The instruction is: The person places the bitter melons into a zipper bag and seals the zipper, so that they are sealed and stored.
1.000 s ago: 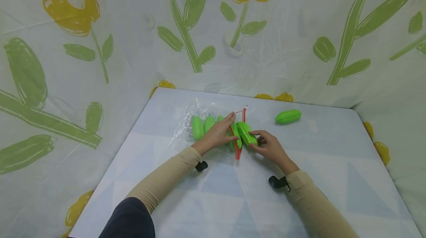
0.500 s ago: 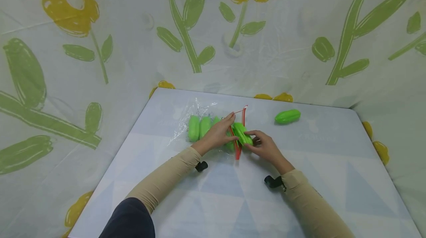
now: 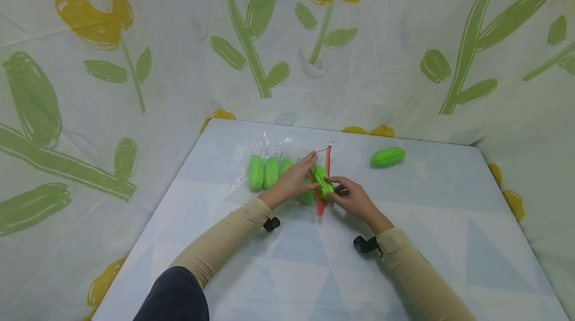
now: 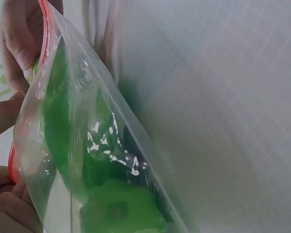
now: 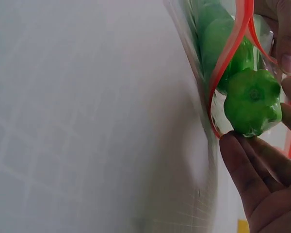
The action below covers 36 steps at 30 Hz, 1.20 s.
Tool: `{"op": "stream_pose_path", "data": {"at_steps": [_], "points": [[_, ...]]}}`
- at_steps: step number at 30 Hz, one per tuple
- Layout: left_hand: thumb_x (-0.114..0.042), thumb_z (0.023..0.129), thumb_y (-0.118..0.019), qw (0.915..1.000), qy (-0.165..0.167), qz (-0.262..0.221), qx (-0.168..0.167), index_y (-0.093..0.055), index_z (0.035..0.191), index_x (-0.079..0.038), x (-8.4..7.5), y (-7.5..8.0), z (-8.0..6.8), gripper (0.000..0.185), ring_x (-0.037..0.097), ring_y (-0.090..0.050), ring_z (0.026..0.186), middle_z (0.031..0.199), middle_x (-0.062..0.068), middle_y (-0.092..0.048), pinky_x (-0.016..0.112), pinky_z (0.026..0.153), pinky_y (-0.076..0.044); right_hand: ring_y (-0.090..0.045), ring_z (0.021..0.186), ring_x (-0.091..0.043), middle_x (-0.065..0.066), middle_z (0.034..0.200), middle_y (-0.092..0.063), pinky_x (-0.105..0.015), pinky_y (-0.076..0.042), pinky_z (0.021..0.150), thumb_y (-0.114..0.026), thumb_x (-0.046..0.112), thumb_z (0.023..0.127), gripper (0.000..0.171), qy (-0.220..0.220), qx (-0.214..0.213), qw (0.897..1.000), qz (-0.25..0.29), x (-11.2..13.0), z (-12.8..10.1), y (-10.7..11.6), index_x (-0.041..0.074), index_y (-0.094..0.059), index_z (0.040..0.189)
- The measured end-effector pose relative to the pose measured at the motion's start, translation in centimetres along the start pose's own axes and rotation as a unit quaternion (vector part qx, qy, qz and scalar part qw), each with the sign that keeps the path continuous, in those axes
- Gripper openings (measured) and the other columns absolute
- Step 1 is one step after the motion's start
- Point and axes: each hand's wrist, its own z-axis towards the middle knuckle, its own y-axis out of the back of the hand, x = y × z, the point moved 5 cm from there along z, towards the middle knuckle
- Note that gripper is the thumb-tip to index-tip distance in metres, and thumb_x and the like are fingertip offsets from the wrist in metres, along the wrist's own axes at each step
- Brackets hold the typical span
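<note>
A clear plastic zip bag (image 3: 241, 176) with a red zip strip (image 3: 320, 206) lies on the table, its mouth facing right. Several green ribbed cucumbers (image 3: 256, 172) lie side by side inside it. My left hand (image 3: 293, 181) lies over the bag near its mouth and holds the zip edge apart. In my right hand (image 3: 355, 199) another green ribbed cucumber (image 3: 323, 181) is gripped between thumb and fingers, right at the bag's mouth. The right wrist view shows the lobed end of this cucumber (image 5: 253, 102) framed by the red strip, with fingertips beneath it.
One loose green cucumber (image 3: 388, 157) lies at the back right of the white and pale blue table (image 3: 287, 271). Behind the table hangs a flower-patterned curtain (image 3: 373, 76). A small black camera (image 3: 365, 244) is worn on the right wrist.
My right hand has moved left, pushing the cucumber further into the bag's mouth. The cucumbers inside have shifted left, and my left hand has stayed in place.
</note>
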Motion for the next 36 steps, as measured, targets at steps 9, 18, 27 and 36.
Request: {"op": "stream_pose_path", "data": {"at_steps": [9, 18, 27, 36], "points": [[-0.047, 0.081, -0.067, 1.0000, 0.002, -0.004, 0.000, -0.020, 0.148, -0.005, 0.10, 0.04, -0.04, 0.092, 0.021, -0.023, 0.138, 0.155, 0.005, -0.012, 0.033, 0.110, -0.027, -0.061, 0.098, -0.019, 0.002, 0.135, -0.049, -0.037, -0.053, 0.083, -0.062, 0.028, 0.090, 0.046, 0.019, 0.011, 1.000, 0.022, 0.07, 0.17, -0.19, 0.028, -0.049, 0.134], [-0.046, 0.081, -0.068, 0.9999, -0.007, -0.011, -0.009, -0.021, 0.147, -0.004, 0.23, 0.16, -0.12, 0.092, 0.022, -0.023, 0.138, 0.155, 0.006, -0.013, 0.034, 0.110, -0.027, -0.062, 0.095, -0.016, 0.002, 0.133, -0.050, -0.031, -0.054, 0.081, -0.066, 0.027, 0.086, 0.054, 0.012, 0.015, 1.000, 0.016, 0.01, 0.55, -0.60, 0.026, -0.047, 0.136], [-0.045, 0.081, -0.068, 0.9999, -0.007, -0.012, -0.009, -0.023, 0.147, -0.002, 0.13, 0.17, -0.04, 0.091, 0.022, -0.024, 0.138, 0.155, 0.006, -0.014, 0.035, 0.109, -0.029, -0.062, 0.094, -0.016, 0.002, 0.132, -0.051, -0.033, -0.054, 0.082, -0.068, 0.023, 0.085, 0.055, 0.007, 0.025, 1.000, 0.016, 0.51, 0.53, -0.76, 0.022, -0.048, 0.136], [-0.046, 0.081, -0.068, 0.9999, -0.005, -0.015, -0.006, -0.019, 0.148, -0.005, 0.27, 0.06, -0.06, 0.092, 0.022, -0.024, 0.138, 0.155, 0.004, -0.011, 0.035, 0.109, -0.028, -0.061, 0.094, -0.014, 0.002, 0.128, -0.054, -0.032, -0.053, 0.082, -0.068, 0.029, 0.085, 0.056, -0.003, 0.027, 1.000, 0.008, 0.46, 0.61, -0.97, 0.023, -0.047, 0.136]]}}
